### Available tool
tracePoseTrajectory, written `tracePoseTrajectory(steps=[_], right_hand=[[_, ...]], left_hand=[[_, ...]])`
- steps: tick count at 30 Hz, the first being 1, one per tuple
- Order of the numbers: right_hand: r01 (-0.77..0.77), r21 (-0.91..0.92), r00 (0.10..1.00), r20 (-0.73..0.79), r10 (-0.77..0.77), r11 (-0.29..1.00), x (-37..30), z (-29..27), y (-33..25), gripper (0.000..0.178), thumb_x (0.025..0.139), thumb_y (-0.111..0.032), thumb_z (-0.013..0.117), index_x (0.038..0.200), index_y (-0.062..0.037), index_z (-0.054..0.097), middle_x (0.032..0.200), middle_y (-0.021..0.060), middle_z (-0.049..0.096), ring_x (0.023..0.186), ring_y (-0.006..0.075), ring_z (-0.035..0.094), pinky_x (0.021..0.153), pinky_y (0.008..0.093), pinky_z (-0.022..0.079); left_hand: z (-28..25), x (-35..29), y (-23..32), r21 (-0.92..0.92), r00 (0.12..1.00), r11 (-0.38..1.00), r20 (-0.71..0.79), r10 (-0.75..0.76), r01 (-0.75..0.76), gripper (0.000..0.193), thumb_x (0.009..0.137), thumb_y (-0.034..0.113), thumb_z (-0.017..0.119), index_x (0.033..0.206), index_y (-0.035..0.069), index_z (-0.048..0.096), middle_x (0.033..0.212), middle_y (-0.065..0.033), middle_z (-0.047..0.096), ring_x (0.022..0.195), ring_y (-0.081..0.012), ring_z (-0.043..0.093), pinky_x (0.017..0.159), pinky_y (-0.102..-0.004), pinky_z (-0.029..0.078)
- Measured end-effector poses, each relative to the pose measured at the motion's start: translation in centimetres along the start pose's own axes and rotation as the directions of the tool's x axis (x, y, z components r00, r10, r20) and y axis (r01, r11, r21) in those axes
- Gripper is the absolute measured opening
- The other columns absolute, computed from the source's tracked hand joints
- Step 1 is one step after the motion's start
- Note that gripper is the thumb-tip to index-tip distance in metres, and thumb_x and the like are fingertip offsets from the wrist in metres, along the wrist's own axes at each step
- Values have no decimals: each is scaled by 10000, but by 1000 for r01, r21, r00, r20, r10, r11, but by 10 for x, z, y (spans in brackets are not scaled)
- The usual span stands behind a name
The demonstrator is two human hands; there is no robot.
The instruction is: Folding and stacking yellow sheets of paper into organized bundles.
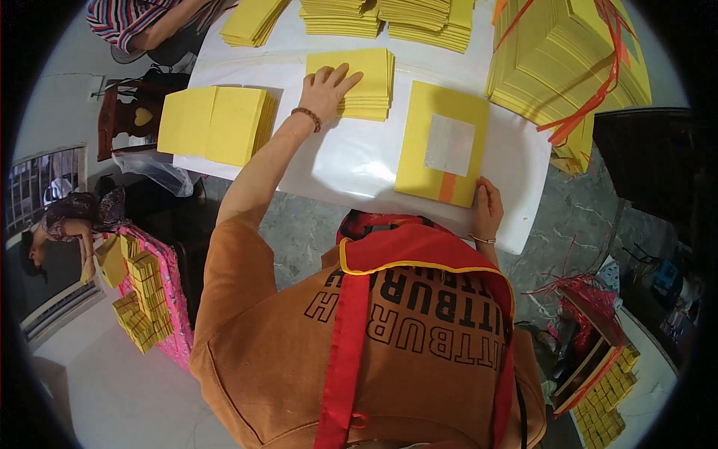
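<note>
My left hand (329, 93), with a beaded bracelet at its wrist, lies spread on a stack of yellow paper sheets (368, 75) on the white table (329, 168). My right hand (488, 211) is at the lower right corner of a yellow paper bundle (416, 142). Its fingers are stretched out along the bundle's side edge, and its palm is partly hidden. That bundle has a silvery square patch (449, 144) and an orange strip (448, 187) on top. Left of my left forearm lie further yellow stacks (213, 123), side by side and overlapping.
More yellow stacks (340, 19) line the table's far side. A tall pile (561, 52) tied with red ribbon (598, 97) stands at the far right. People sit at the far left, one in a striped top (127, 19). Yellow bundles (146, 288) lie on pink cloth at left.
</note>
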State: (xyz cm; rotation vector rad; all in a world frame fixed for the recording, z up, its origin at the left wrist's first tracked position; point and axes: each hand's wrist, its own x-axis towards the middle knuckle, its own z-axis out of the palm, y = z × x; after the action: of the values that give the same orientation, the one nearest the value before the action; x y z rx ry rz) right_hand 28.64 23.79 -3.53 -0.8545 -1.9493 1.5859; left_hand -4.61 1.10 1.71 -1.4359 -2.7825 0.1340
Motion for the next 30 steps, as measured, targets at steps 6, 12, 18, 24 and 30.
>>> tracePoseTrajectory(steps=[6,12,18,24,30], right_hand=[[34,-51,999,-7,-35,998,2,1,7,217,888,-97,527,1057,17,600,990,101,631,913,170,587,820,280,449],[96,-68,995,25,-94,993,7,0,7,223,876,-83,537,1071,8,596,1035,112,609,948,190,580,837,296,449],[66,-2,998,3,-66,998,4,-3,9,250,847,-66,559,1087,-1,591,1040,122,604,968,205,579,853,306,449],[287,-227,958,85,-275,931,5,-3,1,314,760,-106,630,1074,-87,620,1046,76,620,969,223,569,875,343,400],[330,-354,944,150,-295,875,8,1,9,261,769,-184,630,1028,-154,646,1018,7,636,931,175,563,854,326,315]], left_hand=[[5,-9,7,-15,998,1000,61,-23,24,787,742,131,608,1416,236,213,1448,-107,223,1290,-313,245,1036,-480,218],[-11,-5,-4,-53,994,998,94,49,-44,804,730,167,630,1415,208,211,1442,-110,235,1283,-328,268,1033,-486,229],[-35,-8,9,-57,989,993,-110,100,-106,785,694,110,646,1385,201,285,1397,-114,311,1244,-317,331,993,-498,267],[-29,-38,118,-403,861,781,-392,323,-477,394,728,105,594,1119,66,570,1085,-131,571,994,-290,524,786,-420,413],[-10,-61,159,-336,836,766,-260,484,-548,400,778,262,648,1120,71,565,1111,-116,537,1017,-279,482,833,-376,388]])
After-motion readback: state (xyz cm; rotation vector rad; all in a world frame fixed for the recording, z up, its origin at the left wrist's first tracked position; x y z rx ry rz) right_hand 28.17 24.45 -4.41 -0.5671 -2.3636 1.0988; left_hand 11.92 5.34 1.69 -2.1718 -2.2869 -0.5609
